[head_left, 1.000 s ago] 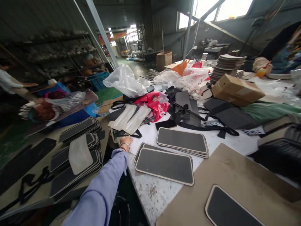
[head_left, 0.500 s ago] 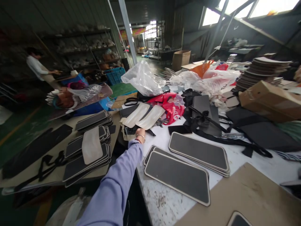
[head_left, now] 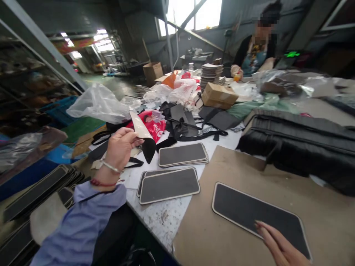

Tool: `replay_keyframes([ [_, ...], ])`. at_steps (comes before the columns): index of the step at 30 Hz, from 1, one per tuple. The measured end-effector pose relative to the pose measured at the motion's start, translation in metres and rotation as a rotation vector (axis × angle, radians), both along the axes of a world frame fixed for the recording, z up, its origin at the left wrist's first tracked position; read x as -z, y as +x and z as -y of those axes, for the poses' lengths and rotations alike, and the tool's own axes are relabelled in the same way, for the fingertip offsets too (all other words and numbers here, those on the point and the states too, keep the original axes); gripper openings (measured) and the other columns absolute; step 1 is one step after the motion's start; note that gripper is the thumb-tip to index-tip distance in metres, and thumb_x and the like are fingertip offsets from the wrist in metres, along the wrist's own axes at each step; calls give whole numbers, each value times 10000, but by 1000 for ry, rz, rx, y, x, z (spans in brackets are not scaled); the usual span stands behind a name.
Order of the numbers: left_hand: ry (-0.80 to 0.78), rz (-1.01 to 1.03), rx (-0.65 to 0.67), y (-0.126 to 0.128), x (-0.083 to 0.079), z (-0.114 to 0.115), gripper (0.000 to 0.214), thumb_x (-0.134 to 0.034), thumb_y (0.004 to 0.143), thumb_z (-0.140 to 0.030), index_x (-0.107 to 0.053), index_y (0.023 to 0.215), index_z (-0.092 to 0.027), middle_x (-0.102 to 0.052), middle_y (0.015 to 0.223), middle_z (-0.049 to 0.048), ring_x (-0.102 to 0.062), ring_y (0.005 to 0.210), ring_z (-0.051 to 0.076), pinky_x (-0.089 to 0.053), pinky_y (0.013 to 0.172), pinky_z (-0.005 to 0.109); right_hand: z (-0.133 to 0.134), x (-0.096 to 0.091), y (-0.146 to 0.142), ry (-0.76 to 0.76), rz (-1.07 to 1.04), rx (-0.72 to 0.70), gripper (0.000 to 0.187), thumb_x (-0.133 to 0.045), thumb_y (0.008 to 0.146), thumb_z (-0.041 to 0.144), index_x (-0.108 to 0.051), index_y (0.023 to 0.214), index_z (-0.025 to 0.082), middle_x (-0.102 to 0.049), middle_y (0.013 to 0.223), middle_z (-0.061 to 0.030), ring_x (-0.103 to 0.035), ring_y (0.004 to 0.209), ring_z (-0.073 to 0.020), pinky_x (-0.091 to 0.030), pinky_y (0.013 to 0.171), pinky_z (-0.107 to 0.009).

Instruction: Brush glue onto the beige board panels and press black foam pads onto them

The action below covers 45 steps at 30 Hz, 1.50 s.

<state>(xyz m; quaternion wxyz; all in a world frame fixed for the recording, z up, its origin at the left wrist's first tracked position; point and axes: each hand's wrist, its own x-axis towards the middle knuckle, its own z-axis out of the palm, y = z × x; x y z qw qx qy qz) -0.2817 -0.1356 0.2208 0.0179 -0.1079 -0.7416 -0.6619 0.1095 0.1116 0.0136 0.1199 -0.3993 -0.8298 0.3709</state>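
Observation:
My left hand (head_left: 120, 147) pinches a thin, bent sheet (head_left: 143, 136), cream on one face and black on the other, holding it up above the white tabletop. A dark grey rounded panel (head_left: 257, 212) with a pale border lies on brown board at the lower right. Over its near edge is my right hand (head_left: 277, 242), fingers stretched out with nothing in them; whether they touch the panel I cannot tell. Between the hands lie similar panels, one stack (head_left: 183, 155) behind another (head_left: 170, 186).
A padded black item (head_left: 299, 144) lies at the right. Plastic bags (head_left: 97, 103), black straps and a cardboard box (head_left: 219, 95) crowd the back. More panels (head_left: 36, 192) are stacked on the left table. Another person (head_left: 256, 51) is across the table.
My left hand has lifted a cream-and-black sheet from the pile and brought it nearer. My right hand has come into view over the panel. The view has turned right.

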Motion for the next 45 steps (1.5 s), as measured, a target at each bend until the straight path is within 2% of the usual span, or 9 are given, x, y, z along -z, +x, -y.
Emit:
replay_keyframes([
  [3,37,162,270,63,-37,-26,116,-583,613,-238,-502,688,-199,-596,666,-26,-599,637,139,-542,707,359,27,-7,-35,-668,-169,-41,511,-472,751,620,-624,980,189,-616,1072,-129,-587,956,-243,-500,800,-369],
  [5,0,246,347,96,-43,-40,132,-607,587,-246,-516,675,-209,-601,642,-27,-588,597,141,-551,648,348,38,-19,-56,-991,-279,122,500,-447,801,565,-588,1020,139,-592,1110,-169,-591,962,-231,-490,813,-377],
  [11,-54,483,549,144,-5,-83,123,-636,573,-265,-559,659,-222,-631,684,-4,-595,613,156,-545,572,313,35,-43,-32,-1458,-681,361,362,-358,897,404,-553,1043,135,-627,1052,-130,-625,869,-196,-490,803,-396],
  [16,-82,645,619,166,51,-107,191,-697,541,-265,-555,635,-179,-599,655,-15,-580,610,124,-532,590,273,9,-23,37,-1214,-675,662,264,-462,855,350,-574,991,153,-663,935,-84,-621,798,-185,-511,687,-316],
  [23,-261,723,653,184,166,-125,281,-720,490,-340,-556,600,-141,-563,605,-21,-541,592,102,-478,586,234,-53,10,84,-668,-328,512,469,-549,722,561,-606,939,150,-626,690,-31,-550,610,-175,-442,493,-263],
  [27,-380,646,623,188,209,-129,262,-655,507,-373,-543,585,-150,-533,524,-27,-490,517,92,-395,501,207,-78,21,81,-454,-117,399,484,-405,763,598,-594,844,160,-578,629,-28,-511,569,-175,-390,447,-262],
  [32,-532,522,626,190,233,-123,229,-564,564,-390,-527,587,-166,-487,492,-37,-434,474,98,-356,469,221,-81,13,78,-27,365,270,346,-329,843,427,-531,698,188,-584,670,-60,-552,665,-192,-395,606,-287],
  [37,-640,366,657,190,245,-111,211,-512,633,-386,-529,612,-177,-482,516,-35,-445,510,113,-348,483,222,-46,-6,128,265,617,258,308,-394,841,477,-534,852,203,-602,814,-73,-573,757,-209,-404,642,-297],
  [45,-806,223,557,191,230,-105,324,-508,634,-506,-546,626,-184,-581,604,26,-557,633,196,-436,590,303,12,25,200,578,732,180,437,-449,816,451,-500,1130,151,-550,1057,-154,-553,841,-275,-452,734,-387],
])
